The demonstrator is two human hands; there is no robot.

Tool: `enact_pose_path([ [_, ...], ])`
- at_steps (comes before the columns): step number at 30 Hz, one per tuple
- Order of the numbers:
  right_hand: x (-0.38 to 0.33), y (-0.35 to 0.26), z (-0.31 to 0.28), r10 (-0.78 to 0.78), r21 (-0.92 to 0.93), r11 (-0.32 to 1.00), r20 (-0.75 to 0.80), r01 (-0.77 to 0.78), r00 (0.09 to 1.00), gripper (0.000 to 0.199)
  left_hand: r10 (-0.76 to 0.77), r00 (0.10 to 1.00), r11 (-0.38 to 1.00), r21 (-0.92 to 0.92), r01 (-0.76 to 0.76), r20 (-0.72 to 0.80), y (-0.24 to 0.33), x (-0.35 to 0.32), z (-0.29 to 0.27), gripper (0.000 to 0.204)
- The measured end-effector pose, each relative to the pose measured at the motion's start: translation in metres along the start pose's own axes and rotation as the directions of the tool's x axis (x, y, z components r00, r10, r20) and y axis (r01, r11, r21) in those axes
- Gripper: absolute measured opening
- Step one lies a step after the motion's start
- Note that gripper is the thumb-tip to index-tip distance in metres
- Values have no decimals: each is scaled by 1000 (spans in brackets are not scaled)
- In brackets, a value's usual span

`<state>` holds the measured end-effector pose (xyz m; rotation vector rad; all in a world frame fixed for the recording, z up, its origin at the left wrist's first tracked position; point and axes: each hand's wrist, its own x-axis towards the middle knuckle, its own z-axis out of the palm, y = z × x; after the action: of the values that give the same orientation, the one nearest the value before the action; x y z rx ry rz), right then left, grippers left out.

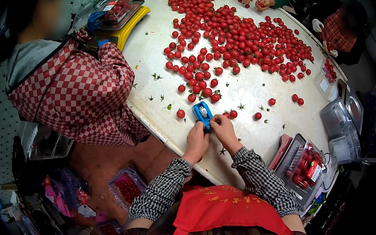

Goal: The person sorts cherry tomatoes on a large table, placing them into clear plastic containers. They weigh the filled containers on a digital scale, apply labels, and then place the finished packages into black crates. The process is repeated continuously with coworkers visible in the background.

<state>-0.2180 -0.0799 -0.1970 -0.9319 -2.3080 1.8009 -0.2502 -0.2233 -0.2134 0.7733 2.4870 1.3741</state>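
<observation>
A small blue tape dispenser (202,114) rests on the white table (245,93) just in front of me. Both my hands grip its near end: my left hand (196,140) from the left, my right hand (223,130) from the right, fingertips meeting at the dispenser. A large spread of red cherry tomatoes (230,38) covers the middle and far side of the table. A few loose tomatoes (180,113) lie close to the dispenser, with green stems scattered around.
A clear packed tomato box (305,165) sits on a scale at my right. Empty clear boxes (336,119) stack at the right edge. A person in red checks stands at left by a yellow scale (127,23). Two other people sit at the far side.
</observation>
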Motion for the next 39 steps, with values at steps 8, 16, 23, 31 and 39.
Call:
enact_pose_path([
  [8, 12, -11, 1, 163, 174, 969, 92, -177, 982, 19, -9, 1000, 998, 60, 10, -27, 7, 2, 1, 30],
  [16, -67, -14, -37, 22, 293, 956, -57, -4, 998, 11, -27, 998, 996, 78, 32, -61, 12, 3, 3, 28],
  [23, -147, 18, -92, 200, 432, 877, 66, -209, 978, 12, -404, 907, 839, -347, 420, 122, 9, -11, 3, 15],
  [31, -157, 67, -73, 179, 244, 948, 118, -203, 977, 17, -489, 785, 157, -847, 508, 381, 37, -22, 37, 30],
  [39, -156, 87, -67, -52, 23, 998, 76, 51, 996, 19, -558, 810, 216, -911, 353, 181, 4, -25, 81, 10],
])
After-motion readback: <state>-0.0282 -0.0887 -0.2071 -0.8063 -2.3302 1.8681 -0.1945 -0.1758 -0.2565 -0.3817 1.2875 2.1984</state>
